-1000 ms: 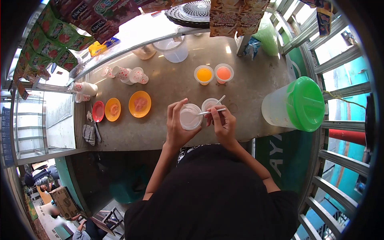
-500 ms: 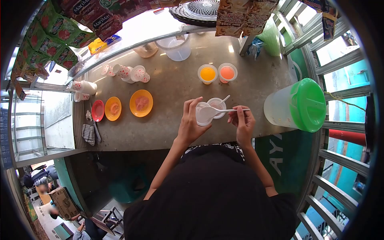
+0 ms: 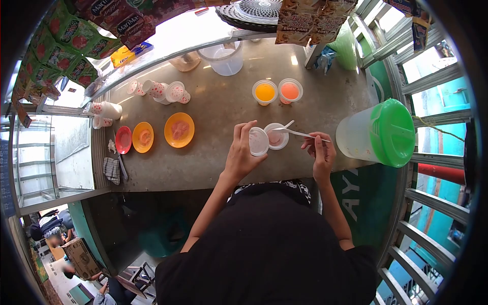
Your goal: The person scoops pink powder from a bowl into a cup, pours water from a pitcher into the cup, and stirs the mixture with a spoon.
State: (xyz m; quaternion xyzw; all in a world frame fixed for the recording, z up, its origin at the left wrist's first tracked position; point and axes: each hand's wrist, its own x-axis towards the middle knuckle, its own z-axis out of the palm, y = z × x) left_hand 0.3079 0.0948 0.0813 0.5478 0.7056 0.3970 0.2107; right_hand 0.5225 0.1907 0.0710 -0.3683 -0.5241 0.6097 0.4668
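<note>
My left hand (image 3: 244, 152) is closed around a clear plastic cup (image 3: 258, 142), tilted to the right. Just beside it on the counter is a second plastic cup (image 3: 277, 140) with something pale pink inside and a white spoon (image 3: 290, 123) sticking out. Between the thumb and fingers of my right hand (image 3: 320, 150) is the handle of another white spoon (image 3: 305, 134), its bowl end over the second cup. Farther back stand a cup of orange drink (image 3: 265, 92) and a cup of pink drink (image 3: 290, 91).
Two orange plates (image 3: 179, 130) and a red plate (image 3: 123, 140) with pinkish contents are at left. Stacked patterned cups (image 3: 157, 90) lie behind them. A green-lidded container (image 3: 391, 133) stands at the right edge; a clear tub (image 3: 226, 61) is at the back. Sachets (image 3: 315, 20) hang overhead.
My right hand has drawn to the right with its spoon, whose bowl has left the held cup for the one beside it. The held cup now tilts more.
</note>
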